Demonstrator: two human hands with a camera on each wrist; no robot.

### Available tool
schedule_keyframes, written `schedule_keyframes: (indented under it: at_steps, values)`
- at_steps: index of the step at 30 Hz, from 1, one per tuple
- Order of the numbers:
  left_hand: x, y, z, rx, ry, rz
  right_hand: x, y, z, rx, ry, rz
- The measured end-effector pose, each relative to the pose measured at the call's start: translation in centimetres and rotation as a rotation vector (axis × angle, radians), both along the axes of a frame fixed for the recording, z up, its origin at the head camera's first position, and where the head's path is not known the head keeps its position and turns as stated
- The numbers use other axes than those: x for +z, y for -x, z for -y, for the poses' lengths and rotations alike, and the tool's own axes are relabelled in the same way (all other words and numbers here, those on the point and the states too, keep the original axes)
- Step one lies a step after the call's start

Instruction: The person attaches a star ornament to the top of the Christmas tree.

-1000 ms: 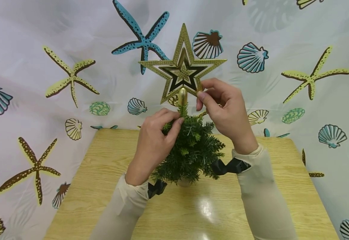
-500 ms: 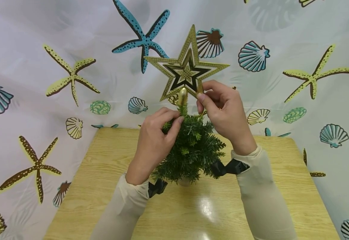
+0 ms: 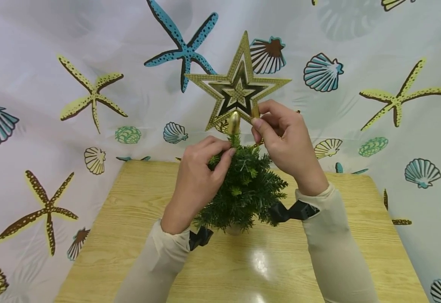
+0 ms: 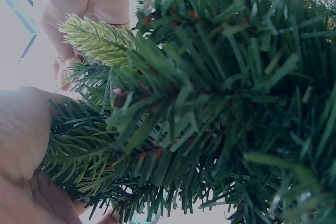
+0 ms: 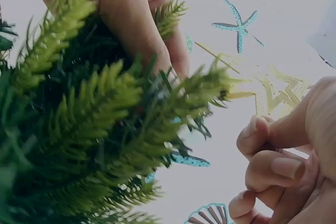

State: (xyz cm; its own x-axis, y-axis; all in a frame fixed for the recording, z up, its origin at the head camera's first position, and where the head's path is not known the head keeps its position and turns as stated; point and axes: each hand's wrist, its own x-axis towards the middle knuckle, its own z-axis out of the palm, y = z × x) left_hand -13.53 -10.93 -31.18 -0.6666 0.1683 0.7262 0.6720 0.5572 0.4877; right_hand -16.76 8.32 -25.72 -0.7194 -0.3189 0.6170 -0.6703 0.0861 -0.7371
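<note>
A gold star tree topper [image 3: 238,90] stands at the tip of a small artificial Christmas tree [image 3: 243,189], its gold socket [image 3: 234,123] over the top sprig. My right hand [image 3: 286,141] pinches the star's lower right point between thumb and fingers. Just below the socket, my left hand [image 3: 201,172] pinches the top sprig with thumb and forefinger. In the left wrist view, dark green branches [image 4: 210,87] fill most of the picture beside the left hand. The right wrist view shows the star [image 5: 273,90] pale and overexposed beyond the right hand's curled fingers [image 5: 286,166].
The tree stands on a light wooden table [image 3: 281,261]. Behind and at both sides hangs a white cloth [image 3: 137,33] printed with starfish and shells. Black wrist cameras are strapped at both sleeves, the right one [image 3: 294,211] close to the branches.
The star has shifted slightly right and turned a little clockwise, its top point now leaning right. Both hands keep their grips, and the whole scene has drifted slightly in view.
</note>
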Motion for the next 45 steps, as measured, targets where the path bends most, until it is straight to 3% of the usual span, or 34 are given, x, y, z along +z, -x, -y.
schedule_keyframes:
  at_steps: [9, 20, 28, 45]
  values:
    - [-0.41, 0.00, -0.37, 0.015, -0.033, -0.035, -0.24, -0.02, 0.04, 0.001, 0.057, -0.047]
    - [-0.51, 0.04, -0.37, 0.013, -0.081, -0.030, -0.25, -0.40, 0.37, -0.061, 0.066, -0.092]
    - [-0.26, -0.18, -0.42, 0.005, -0.091, -0.019, 0.03, -0.50, 0.19, -0.023, 0.049, -0.113]
    - [-0.60, -0.84, -0.01, -0.007, -0.133, 0.013, -0.26, -0.24, -0.12, -0.023, 0.060, -0.105]
